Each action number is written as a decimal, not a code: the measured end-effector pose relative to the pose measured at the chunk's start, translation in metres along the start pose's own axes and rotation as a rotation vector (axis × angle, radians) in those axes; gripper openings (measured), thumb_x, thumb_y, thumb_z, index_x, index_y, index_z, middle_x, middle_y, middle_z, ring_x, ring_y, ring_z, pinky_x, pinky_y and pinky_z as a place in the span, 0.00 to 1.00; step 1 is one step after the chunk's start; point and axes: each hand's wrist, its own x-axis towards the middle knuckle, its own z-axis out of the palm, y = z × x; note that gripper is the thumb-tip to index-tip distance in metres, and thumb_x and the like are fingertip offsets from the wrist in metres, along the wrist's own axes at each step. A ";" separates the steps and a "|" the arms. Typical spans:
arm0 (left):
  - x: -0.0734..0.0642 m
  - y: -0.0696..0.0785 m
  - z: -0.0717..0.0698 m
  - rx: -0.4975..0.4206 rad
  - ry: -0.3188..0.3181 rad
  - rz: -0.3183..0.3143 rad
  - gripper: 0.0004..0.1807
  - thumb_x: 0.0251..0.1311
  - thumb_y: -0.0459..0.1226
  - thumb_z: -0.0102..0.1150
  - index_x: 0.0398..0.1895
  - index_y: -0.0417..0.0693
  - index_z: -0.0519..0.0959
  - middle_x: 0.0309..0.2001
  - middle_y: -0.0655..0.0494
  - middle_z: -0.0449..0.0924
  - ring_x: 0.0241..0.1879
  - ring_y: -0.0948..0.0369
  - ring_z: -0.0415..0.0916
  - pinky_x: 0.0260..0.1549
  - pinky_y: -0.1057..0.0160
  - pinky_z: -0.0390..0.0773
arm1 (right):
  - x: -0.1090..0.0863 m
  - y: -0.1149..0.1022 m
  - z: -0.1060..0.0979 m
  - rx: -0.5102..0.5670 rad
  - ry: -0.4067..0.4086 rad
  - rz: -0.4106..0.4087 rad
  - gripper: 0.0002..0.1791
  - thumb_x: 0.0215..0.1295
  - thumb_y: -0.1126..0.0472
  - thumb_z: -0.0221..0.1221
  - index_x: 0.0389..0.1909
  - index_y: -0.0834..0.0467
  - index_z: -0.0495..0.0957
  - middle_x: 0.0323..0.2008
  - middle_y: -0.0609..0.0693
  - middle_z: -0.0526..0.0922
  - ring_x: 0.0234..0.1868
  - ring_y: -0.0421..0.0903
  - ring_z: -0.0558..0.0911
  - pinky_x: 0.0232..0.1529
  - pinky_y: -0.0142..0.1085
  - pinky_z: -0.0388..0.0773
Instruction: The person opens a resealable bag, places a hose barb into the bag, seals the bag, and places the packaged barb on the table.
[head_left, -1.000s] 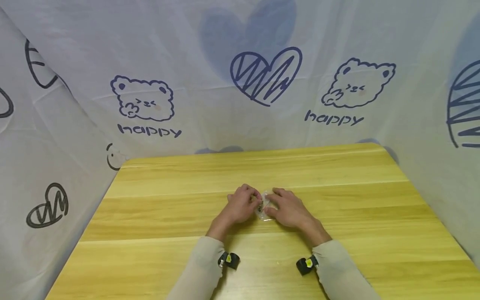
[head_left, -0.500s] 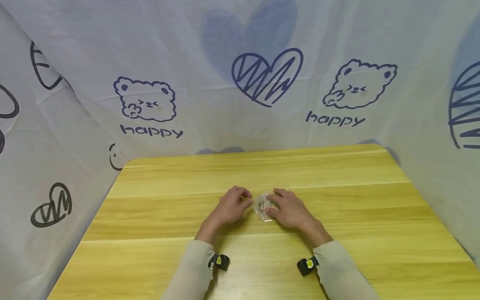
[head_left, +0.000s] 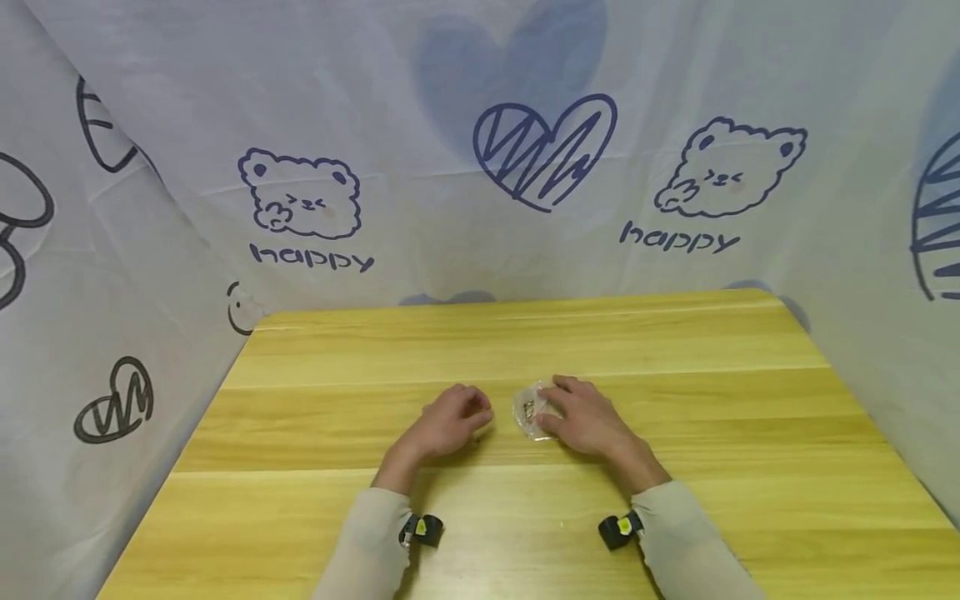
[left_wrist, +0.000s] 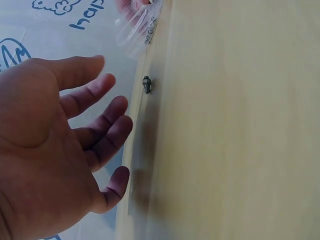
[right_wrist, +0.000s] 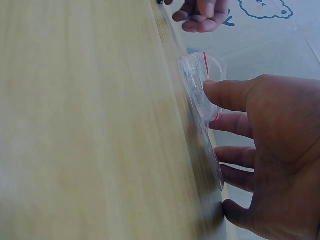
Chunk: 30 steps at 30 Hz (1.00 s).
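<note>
My right hand holds a small clear zip bag between thumb and fingers, low over the wooden table. The bag has a red seal line, and several small metal pieces show through its plastic. My left hand is to the left of the bag, apart from it. In the left wrist view its fingers are loosely bent with nothing between them. Just off the fingertips, a small dark metal piece sits on the table; its exact kind is too small to tell.
The wood-grain table spreads around both hands. Behind it and at both sides hangs a pale cloth with printed bears and hearts. A black wrist strap is on the left arm, another black strap on the right.
My left hand has drawn away from the bag to the left, and a small dark piece now shows on the table beside it. My right hand stays at the bag.
</note>
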 end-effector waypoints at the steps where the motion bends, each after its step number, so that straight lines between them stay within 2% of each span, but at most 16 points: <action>1: -0.001 -0.001 -0.001 0.008 -0.011 0.000 0.08 0.67 0.44 0.55 0.42 0.53 0.79 0.42 0.56 0.77 0.45 0.58 0.74 0.54 0.41 0.66 | 0.000 0.000 0.000 -0.001 0.002 -0.002 0.27 0.69 0.46 0.54 0.65 0.51 0.71 0.71 0.58 0.62 0.70 0.61 0.62 0.65 0.61 0.60; 4: -0.005 -0.004 -0.003 0.022 -0.045 -0.006 0.07 0.64 0.43 0.60 0.41 0.52 0.79 0.39 0.57 0.77 0.42 0.59 0.73 0.54 0.38 0.65 | 0.001 0.000 0.001 -0.005 0.002 -0.003 0.27 0.69 0.46 0.54 0.65 0.51 0.71 0.71 0.58 0.62 0.70 0.61 0.62 0.64 0.61 0.61; 6: -0.008 -0.006 -0.003 0.035 -0.066 -0.017 0.08 0.61 0.42 0.63 0.40 0.52 0.80 0.39 0.57 0.77 0.43 0.60 0.72 0.56 0.33 0.61 | 0.001 0.001 0.001 -0.010 0.000 -0.006 0.27 0.69 0.46 0.54 0.65 0.51 0.71 0.71 0.58 0.62 0.70 0.61 0.62 0.64 0.60 0.61; 10: -0.012 -0.007 -0.004 0.068 -0.090 -0.040 0.08 0.56 0.41 0.67 0.39 0.54 0.81 0.41 0.58 0.77 0.46 0.59 0.72 0.56 0.21 0.48 | 0.001 0.002 0.002 -0.007 0.003 -0.008 0.27 0.69 0.46 0.54 0.65 0.51 0.71 0.71 0.58 0.62 0.70 0.61 0.62 0.64 0.61 0.61; 15: -0.015 -0.007 -0.004 0.087 -0.096 -0.059 0.05 0.57 0.40 0.67 0.36 0.56 0.82 0.42 0.59 0.77 0.47 0.58 0.73 0.57 0.20 0.43 | 0.001 0.003 0.002 -0.009 0.007 -0.007 0.26 0.69 0.47 0.54 0.65 0.51 0.71 0.71 0.58 0.62 0.70 0.61 0.62 0.64 0.61 0.61; 19: -0.016 -0.007 -0.003 0.108 -0.077 -0.058 0.02 0.58 0.41 0.66 0.32 0.58 0.82 0.40 0.60 0.76 0.47 0.57 0.73 0.57 0.23 0.48 | 0.000 0.002 0.001 -0.007 -0.002 -0.004 0.27 0.69 0.47 0.54 0.66 0.51 0.71 0.72 0.58 0.62 0.70 0.62 0.62 0.64 0.61 0.60; 23: -0.017 -0.007 -0.002 0.136 -0.062 -0.051 0.02 0.59 0.42 0.65 0.30 0.59 0.81 0.40 0.61 0.75 0.46 0.57 0.71 0.54 0.33 0.56 | -0.001 0.001 0.000 0.000 -0.006 -0.003 0.27 0.69 0.47 0.53 0.66 0.51 0.70 0.72 0.59 0.61 0.71 0.62 0.61 0.65 0.61 0.59; 30: -0.016 -0.005 0.001 0.185 -0.055 -0.033 0.04 0.62 0.43 0.62 0.30 0.58 0.80 0.40 0.60 0.74 0.47 0.55 0.70 0.47 0.44 0.59 | -0.002 -0.001 -0.001 0.008 -0.004 -0.007 0.27 0.69 0.47 0.53 0.66 0.52 0.70 0.72 0.59 0.61 0.71 0.62 0.61 0.65 0.61 0.60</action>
